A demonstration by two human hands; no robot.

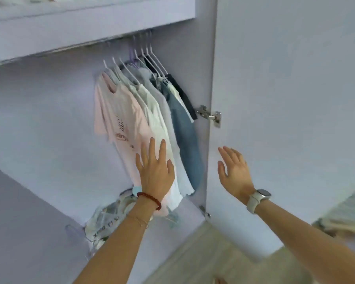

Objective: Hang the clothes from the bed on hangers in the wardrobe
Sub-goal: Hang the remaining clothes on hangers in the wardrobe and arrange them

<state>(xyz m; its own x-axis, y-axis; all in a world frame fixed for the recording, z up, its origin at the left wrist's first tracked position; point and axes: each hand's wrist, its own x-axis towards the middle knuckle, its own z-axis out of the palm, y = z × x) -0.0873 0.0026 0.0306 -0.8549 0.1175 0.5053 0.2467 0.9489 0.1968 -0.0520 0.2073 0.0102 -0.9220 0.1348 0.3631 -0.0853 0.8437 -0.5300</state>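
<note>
Under the left grip (pixel 155 171), fingers straight and flat, hangs the pink T-shirt (pixel 119 119), first of a row of clothes on white hangers (pixel 150 58) running up and away to the right. Right grip (pixel 233 171) is open too, holding nothing, near the wardrobe door (pixel 285 99). Shirts hang lengthwise downward; the left is nearer, likely for smoothing.

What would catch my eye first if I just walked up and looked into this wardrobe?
Probably the row of clothes on white hangers at the right end of the wardrobe, with a pale pink T-shirt in front. The left hand, fingers spread, rests on its lower part. The right hand, also open, reaches toward the open door.
</note>
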